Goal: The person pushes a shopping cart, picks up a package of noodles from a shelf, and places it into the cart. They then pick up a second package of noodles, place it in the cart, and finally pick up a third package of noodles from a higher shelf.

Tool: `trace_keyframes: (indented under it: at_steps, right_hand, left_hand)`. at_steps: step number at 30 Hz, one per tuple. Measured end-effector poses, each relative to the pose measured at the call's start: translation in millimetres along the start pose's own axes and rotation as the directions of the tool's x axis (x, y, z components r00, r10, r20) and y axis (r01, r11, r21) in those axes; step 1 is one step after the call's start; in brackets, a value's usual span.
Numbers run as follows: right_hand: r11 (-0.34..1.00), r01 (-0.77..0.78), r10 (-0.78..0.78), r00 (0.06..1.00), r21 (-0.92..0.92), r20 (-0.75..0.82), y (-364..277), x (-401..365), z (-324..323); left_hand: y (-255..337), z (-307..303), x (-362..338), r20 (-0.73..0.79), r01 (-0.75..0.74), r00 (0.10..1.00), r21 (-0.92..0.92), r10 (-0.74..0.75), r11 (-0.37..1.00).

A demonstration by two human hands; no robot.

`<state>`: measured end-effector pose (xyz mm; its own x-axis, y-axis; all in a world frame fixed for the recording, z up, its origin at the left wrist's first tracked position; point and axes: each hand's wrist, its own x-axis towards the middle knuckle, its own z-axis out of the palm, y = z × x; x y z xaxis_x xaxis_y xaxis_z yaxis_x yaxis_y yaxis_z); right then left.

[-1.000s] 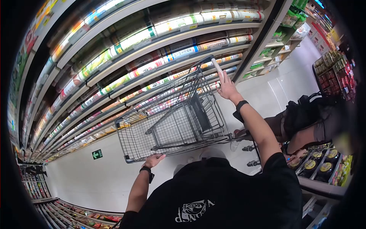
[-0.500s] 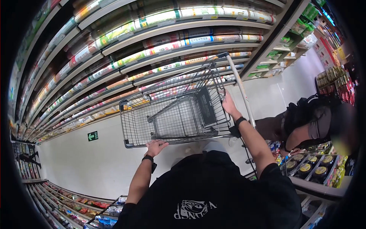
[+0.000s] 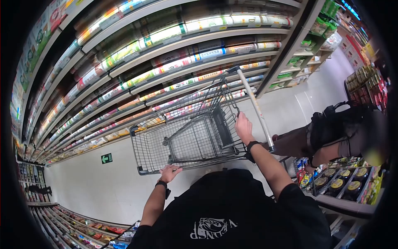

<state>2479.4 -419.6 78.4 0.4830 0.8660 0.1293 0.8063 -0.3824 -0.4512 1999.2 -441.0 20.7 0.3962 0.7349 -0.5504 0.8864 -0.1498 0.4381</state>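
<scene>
An unloaded wire shopping cart [image 3: 190,137] stands in front of me, its pale handle bar [image 3: 255,108] at the right end. My left hand [image 3: 169,173] rests at the cart's near side rim, toward the left end, with thumb and fingers apart. My right hand [image 3: 243,128] is at the cart's rear edge by the dark seat panel [image 3: 224,128], its fingers curled round the wire frame. Dark bands circle both wrists.
Long shelves [image 3: 166,66] of packaged goods run along the cart's far side. Another person [image 3: 331,128] with a dark bag is close on the right, beside a display of round tubs [image 3: 342,182]. A green arrow sign [image 3: 106,158] marks the floor. More shelves [image 3: 83,222] stand lower left.
The cart's handle end has swung slightly nearer to me. My right hand has moved a little left and down, its fingers now more curled. My left hand has shifted slightly down.
</scene>
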Motion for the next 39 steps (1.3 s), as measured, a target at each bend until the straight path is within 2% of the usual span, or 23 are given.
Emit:
trace_keyframes:
  at_steps: [7,15,18,22,27,30,34,39]
  right_hand:
    - [0.997,-0.075,0.075,0.997,0.016,0.027,0.3,15.1,-6.3]
    - [0.995,-0.095,0.095,0.995,-0.004,0.005,11.7,36.6,-14.6]
    - [0.998,0.065,-0.061,0.986,0.022,-0.154,21.7,46.5,-14.8]
    - [0.981,0.149,-0.115,0.963,0.124,-0.242,41.0,62.5,-22.0]
    - [0.974,0.222,-0.205,0.943,0.038,-0.264,71.5,78.0,-31.6]
    - [0.967,0.253,-0.232,0.930,0.039,-0.285,89.1,95.1,-33.6]
    - [0.962,0.272,-0.268,0.921,-0.027,-0.283,104.6,101.6,-46.7]
    - [0.971,0.236,-0.234,0.926,-0.029,-0.296,107.0,103.1,-54.0]
  left_hand:
    - [7.4,3.3,10.3,-0.091,-0.052,0.994,0.008,0.053,0.999]
    - [32.4,9.1,26.6,-0.156,0.002,0.988,0.000,-0.002,1.000]
    - [43.2,18.6,29.3,-0.168,0.008,0.986,0.010,-0.006,1.000]
    - [53.5,21.7,46.5,-0.144,-0.027,0.989,-0.040,0.021,0.999]
    - [82.7,26.4,57.7,-0.106,-0.127,0.987,-0.072,0.119,0.989]
    - [102.5,39.5,63.0,-0.175,-0.088,0.981,-0.052,0.078,0.995]
    - [118.0,50.5,75.6,-0.163,-0.076,0.985,-0.092,0.060,0.993]
    - [142.0,54.6,80.2,-0.153,-0.045,0.988,-0.086,0.031,0.995]
